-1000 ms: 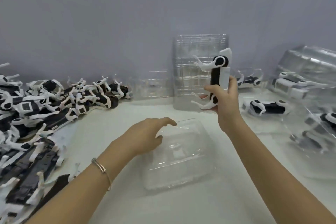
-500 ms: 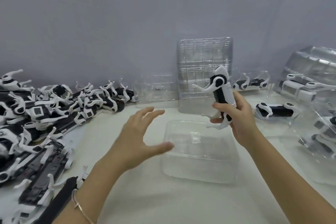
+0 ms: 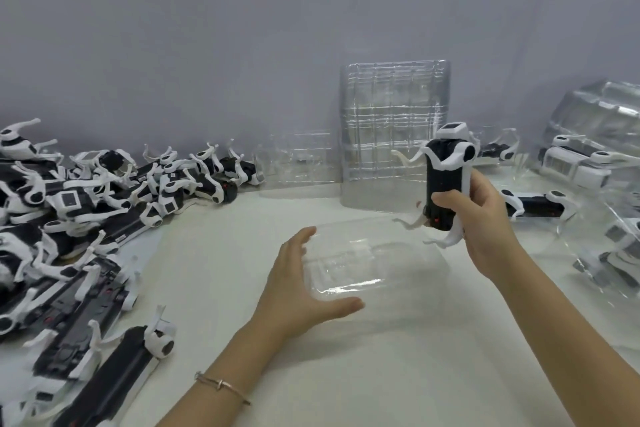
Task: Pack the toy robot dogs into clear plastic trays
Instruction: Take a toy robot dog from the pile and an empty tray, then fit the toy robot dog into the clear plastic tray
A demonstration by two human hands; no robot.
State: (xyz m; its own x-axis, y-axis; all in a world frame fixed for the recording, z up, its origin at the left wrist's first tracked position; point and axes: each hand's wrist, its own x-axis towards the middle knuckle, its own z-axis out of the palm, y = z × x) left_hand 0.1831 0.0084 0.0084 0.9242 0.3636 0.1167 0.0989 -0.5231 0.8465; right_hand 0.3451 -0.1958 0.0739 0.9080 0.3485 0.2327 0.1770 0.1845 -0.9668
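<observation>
Clear tray (image 3: 374, 267) braced again by the left hand (image 3: 301, 291) (fingers straight along its edge); the right hand (image 3: 485, 229), clamped round a toy dog (image 3: 445, 184), has lowered it for packing.

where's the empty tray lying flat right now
Centre of the head view: the clear tray lies flat on the table, the left hand open at its left edge, the right hand holding a toy dog upright over its far right corner.
</observation>
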